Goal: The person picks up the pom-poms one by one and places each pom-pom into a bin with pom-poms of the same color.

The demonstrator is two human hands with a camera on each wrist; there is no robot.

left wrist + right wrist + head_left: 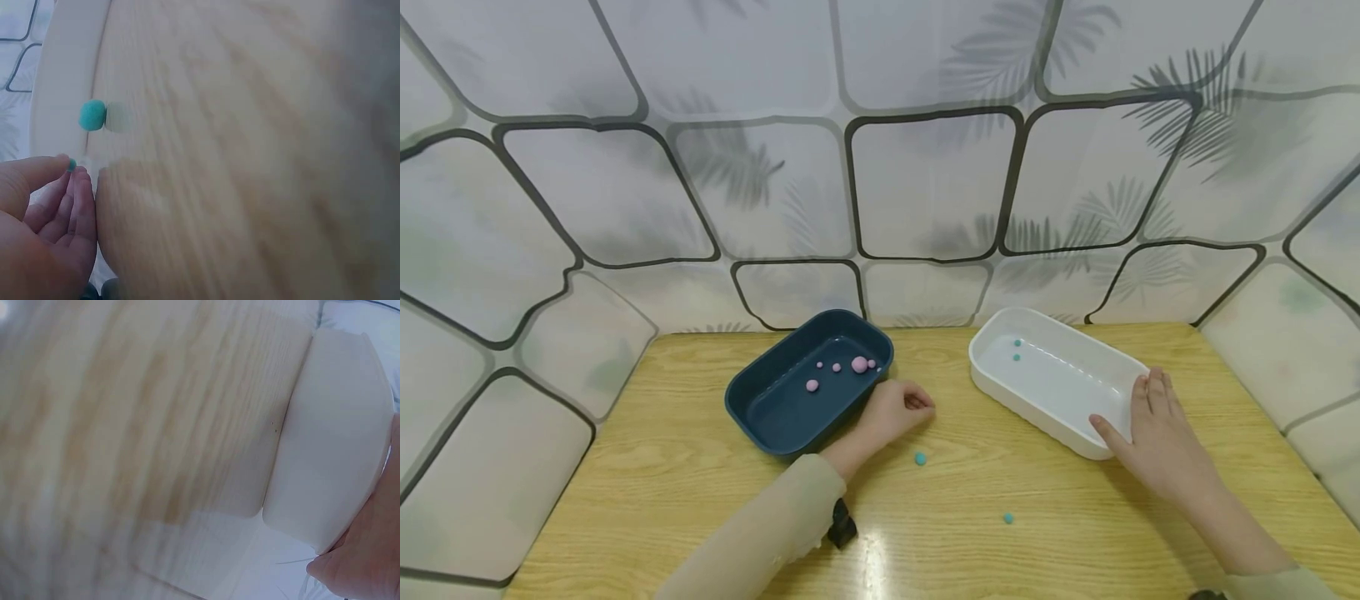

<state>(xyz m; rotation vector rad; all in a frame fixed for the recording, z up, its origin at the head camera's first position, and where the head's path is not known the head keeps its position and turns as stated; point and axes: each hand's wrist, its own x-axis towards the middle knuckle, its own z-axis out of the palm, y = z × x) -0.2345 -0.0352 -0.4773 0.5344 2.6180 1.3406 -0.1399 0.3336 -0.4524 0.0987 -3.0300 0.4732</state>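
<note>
White, smooth, a tray [1060, 379] touches the outstretched right grip [1167, 450]; the left grip [895, 410] pinches a seemingly round pellet [72, 165].

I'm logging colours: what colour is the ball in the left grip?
Teal; the ball in the left grip shows best in the left wrist view.

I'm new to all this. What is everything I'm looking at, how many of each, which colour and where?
Rectangular tray: 1, dark blue, table's left side
Rectangular tray: 1, white, table's right side
Small balls: at least 5, pink, in the blue tray
Small balls: 5, teal; two in the white tray, two loose, one in the left hand
Table: 1, yellowish wood, under everything
Patterned backdrop: pale, dark outlines, behind and beside
Sleeves: 2, beige, on the arms
Left hand: 1, beside the blue tray
Right hand: 1, on the white tray's rim
</note>
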